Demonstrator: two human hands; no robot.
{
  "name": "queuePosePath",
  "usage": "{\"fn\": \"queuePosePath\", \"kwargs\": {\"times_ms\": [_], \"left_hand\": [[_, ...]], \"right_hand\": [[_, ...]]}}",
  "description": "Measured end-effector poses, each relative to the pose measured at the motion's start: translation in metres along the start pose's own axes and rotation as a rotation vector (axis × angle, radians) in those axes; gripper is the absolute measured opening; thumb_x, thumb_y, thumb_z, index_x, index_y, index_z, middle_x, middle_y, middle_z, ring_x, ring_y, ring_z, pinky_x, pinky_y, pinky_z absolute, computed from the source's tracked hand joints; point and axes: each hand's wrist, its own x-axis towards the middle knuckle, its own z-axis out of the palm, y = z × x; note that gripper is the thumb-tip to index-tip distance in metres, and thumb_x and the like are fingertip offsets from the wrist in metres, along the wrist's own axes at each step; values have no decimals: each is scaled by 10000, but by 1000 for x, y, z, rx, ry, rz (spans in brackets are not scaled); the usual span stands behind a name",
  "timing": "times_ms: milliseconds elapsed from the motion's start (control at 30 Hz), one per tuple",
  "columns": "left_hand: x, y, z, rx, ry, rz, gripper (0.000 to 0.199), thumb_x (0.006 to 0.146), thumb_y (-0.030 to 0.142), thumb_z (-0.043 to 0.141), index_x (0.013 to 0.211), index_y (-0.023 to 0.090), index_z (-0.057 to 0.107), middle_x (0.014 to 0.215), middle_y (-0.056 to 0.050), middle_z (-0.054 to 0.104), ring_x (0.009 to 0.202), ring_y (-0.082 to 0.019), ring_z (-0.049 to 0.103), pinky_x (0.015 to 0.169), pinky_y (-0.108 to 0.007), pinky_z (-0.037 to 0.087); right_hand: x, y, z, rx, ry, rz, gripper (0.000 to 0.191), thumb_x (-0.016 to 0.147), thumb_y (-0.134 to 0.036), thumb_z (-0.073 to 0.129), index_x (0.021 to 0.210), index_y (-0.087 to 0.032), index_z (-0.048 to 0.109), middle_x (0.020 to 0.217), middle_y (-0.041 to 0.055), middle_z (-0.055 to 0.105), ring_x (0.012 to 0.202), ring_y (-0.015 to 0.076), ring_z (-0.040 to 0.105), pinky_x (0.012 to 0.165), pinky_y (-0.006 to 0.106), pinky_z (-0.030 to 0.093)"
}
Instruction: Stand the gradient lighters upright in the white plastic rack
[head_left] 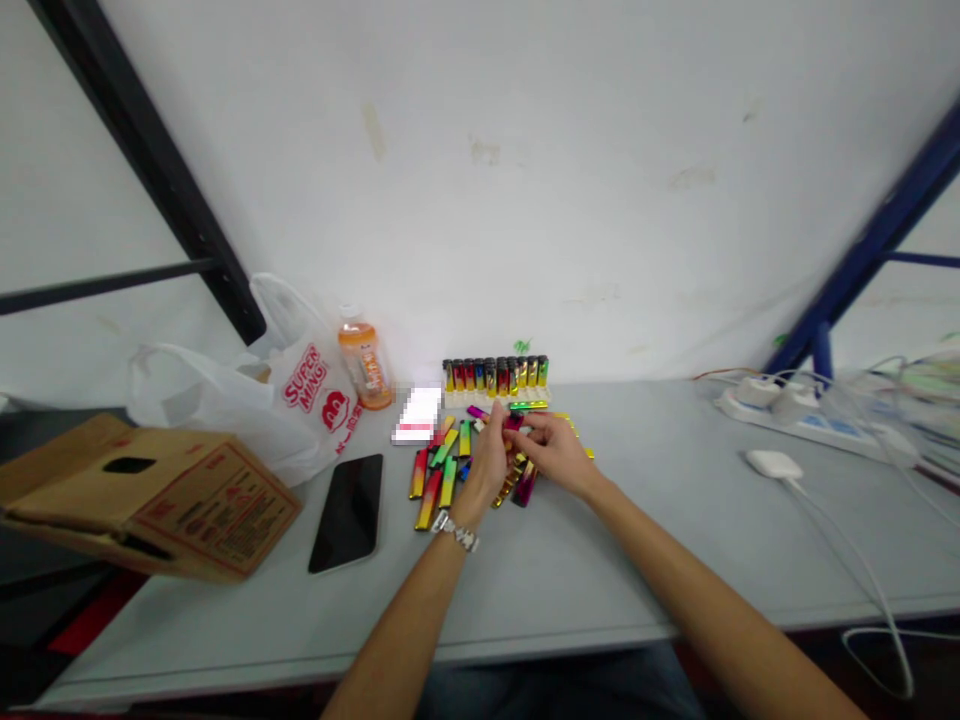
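Colourful shiny lighters (pixel 448 482) lie in a loose heap on the grey table, around and beneath both hands. My left hand (pixel 490 462), with a metal watch at its wrist, and my right hand (pixel 559 450) meet above the heap. Between them is a dark red lighter (pixel 514 422), with the fingers of both hands closed at it. Behind the hands, a row of upright lighters (pixel 491 376) with black tops stands in a pale holder (pixel 456 399) near the wall.
To the left are a cardboard box (pixel 217 510), a white plastic bag (pixel 289 410), an orange drink bottle (pixel 365 362), a black phone (pixel 347 513) and a blurred white item (pixel 418 414). A power strip (pixel 825 432) and white charger (pixel 775 464) with cables lie right.
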Motion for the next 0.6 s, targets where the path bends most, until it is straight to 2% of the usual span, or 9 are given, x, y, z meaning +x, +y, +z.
{"fn": "queuePosePath", "kwargs": {"times_ms": [100, 167, 267, 400, 600], "left_hand": [[-2, 3, -1, -4, 4, -17, 659, 810, 804, 354, 630, 180, 471, 491, 54, 374, 404, -64, 309, 399, -205, 211], [-2, 3, -3, 31, 4, -3, 659, 826, 785, 339, 571, 186, 442, 455, 59, 324, 382, -59, 264, 395, -215, 187], [0, 1, -5, 104, 60, 41, 640, 842, 735, 368, 526, 187, 469, 419, 57, 298, 373, -69, 268, 403, -229, 197], [3, -4, -5, 196, 173, 119, 596, 851, 640, 432, 462, 189, 470, 388, 38, 328, 392, -88, 341, 431, -233, 252], [3, -3, -5, 157, 168, 135, 539, 860, 564, 456, 468, 194, 454, 380, 37, 339, 398, -89, 354, 441, -227, 275]], "right_hand": [[-4, 2, 1, 32, 172, -23, 429, 788, -534, 671, 1009, -166, 665, 456, -86, 399, 411, 76, 293, 419, 219, 195], [-7, 2, -2, 113, 224, -1, 456, 778, -566, 669, 998, -166, 654, 472, -83, 400, 417, 76, 292, 422, 219, 203], [-8, 5, -5, 180, 237, 49, 452, 767, -605, 653, 878, -167, 632, 475, -78, 386, 416, 73, 283, 415, 220, 196], [-7, 11, -3, 139, 230, 40, 413, 781, -583, 634, 775, -170, 613, 483, -68, 394, 427, 75, 301, 425, 221, 208], [-7, 16, 1, 86, 206, -1, 374, 799, -540, 608, 717, -175, 608, 535, -34, 493, 469, 97, 408, 466, 226, 299]]}}
